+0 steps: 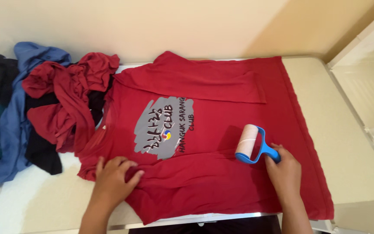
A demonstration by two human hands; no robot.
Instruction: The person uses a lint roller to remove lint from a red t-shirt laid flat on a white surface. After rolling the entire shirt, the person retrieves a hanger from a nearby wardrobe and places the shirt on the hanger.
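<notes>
Nearest us, our left hand (113, 177) presses flat, fingers spread, on the red T-shirt (221, 182), while our right hand (285, 170) has its fingers clamped on the blue-handled lint roller (252, 144). The shirt lies spread across the pale table (351, 143), a grey printed patch on its chest. Farther left sits a heap of clothes (31, 108).

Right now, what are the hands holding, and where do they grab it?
The right hand holds the lint roller by its blue handle. The left hand holds nothing; it presses flat on the red shirt.
</notes>
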